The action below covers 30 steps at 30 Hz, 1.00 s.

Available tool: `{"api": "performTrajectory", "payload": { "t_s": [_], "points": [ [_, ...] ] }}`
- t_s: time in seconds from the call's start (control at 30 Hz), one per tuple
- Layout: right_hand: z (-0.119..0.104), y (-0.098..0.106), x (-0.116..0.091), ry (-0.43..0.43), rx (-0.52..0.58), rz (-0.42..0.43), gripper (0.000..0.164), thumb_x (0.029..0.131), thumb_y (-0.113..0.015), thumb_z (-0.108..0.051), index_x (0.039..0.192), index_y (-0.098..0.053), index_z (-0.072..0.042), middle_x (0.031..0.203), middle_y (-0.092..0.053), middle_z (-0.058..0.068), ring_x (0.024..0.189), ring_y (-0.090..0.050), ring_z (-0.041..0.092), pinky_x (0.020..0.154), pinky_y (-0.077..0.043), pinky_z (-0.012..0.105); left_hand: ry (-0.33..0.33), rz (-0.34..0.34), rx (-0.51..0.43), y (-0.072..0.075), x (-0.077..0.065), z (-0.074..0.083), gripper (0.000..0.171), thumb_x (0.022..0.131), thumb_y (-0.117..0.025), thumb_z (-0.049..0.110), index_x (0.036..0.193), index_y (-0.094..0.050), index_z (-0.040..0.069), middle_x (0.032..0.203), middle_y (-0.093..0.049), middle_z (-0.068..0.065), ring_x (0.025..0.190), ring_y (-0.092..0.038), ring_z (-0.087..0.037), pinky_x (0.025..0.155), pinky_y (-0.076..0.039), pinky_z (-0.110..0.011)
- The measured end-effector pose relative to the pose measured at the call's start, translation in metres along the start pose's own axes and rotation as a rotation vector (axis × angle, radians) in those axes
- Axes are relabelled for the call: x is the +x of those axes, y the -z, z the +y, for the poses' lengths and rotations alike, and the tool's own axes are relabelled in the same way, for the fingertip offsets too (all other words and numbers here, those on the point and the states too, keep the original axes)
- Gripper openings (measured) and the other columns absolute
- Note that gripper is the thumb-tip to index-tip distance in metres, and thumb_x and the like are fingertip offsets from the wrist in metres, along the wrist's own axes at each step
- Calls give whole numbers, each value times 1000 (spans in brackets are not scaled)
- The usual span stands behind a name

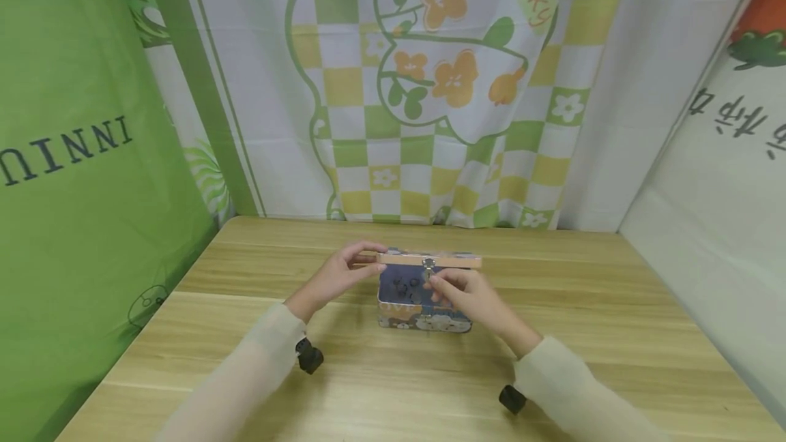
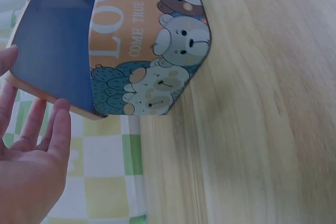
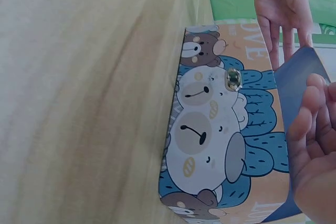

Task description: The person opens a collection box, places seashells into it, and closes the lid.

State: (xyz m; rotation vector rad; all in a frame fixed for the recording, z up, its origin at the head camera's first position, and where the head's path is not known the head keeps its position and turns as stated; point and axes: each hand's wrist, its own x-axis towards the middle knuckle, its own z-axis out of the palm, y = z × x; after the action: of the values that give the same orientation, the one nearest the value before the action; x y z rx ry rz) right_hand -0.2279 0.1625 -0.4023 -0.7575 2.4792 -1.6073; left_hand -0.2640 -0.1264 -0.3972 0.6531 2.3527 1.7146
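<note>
A small patterned box (image 1: 399,323) with cartoon bears and the words "LOVE COME TRUE" stands on the table. Its hinged lid (image 1: 399,260) is raised, and several small dark items (image 1: 402,286) show inside, too small to make out. My left hand (image 1: 334,278) holds the lid by its left end, thumb and fingertips on the rim. At the lid's front middle, my right hand (image 1: 469,295) pinches the metal clasp (image 1: 428,264) between thumb and finger. The metal catch (image 3: 233,79) sits on the box's front face in the right wrist view.
The wooden table (image 1: 381,387) carries the box near its back middle. Behind hangs a checked, flowered curtain (image 1: 430,155), with a green cloth (image 1: 74,224) at the left and a pale cloth (image 1: 724,224) at the right. A thin dark cord (image 1: 147,302) hangs by the left edge.
</note>
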Motion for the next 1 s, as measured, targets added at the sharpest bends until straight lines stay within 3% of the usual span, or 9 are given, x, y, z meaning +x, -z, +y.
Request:
{"api": "performTrajectory", "payload": {
  "t_s": [0.1,0.2,0.37,0.6,1.0],
  "points": [
    [-1,-2,-4,-8,11,-11,30,106,-54,-27,105,-73,-3,86,-69,9,68,-60,19,56,-55,33,-22,-24,25,0,-2,0,33,97,-69,23,130,-64,22,145,-47,-3,130,-50,-30,105,-45,-51],
    [0,-5,-8,7,17,-22,28,106,-55,-22,103,-73,-1,83,-68,15,64,-60,22,56,-56,34,-62,-36,40,0,-3,-3,31,96,-71,20,127,-65,19,141,-51,-3,129,-51,-29,107,-44,-49],
    [2,-9,-16,15,32,-51,28,105,-55,-19,103,-71,4,73,-65,16,55,-56,17,50,-51,28,-124,-61,73,0,-5,-9,33,94,-74,22,126,-67,17,135,-55,-4,125,-54,-27,109,-41,-53],
    [8,-14,-24,-12,23,-88,27,104,-57,-19,105,-71,4,79,-67,9,64,-65,21,62,-60,38,-134,-76,202,-1,-9,-14,34,90,-78,25,124,-70,21,134,-54,-3,124,-52,-25,109,-42,-48],
    [17,-20,-32,-60,21,-146,26,104,-58,-18,102,-71,4,81,-68,5,71,-66,18,69,-61,39,-243,-111,400,-5,-12,-17,36,84,-83,22,119,-74,20,130,-55,-5,122,-51,-24,103,-46,-46]
  ]
}}
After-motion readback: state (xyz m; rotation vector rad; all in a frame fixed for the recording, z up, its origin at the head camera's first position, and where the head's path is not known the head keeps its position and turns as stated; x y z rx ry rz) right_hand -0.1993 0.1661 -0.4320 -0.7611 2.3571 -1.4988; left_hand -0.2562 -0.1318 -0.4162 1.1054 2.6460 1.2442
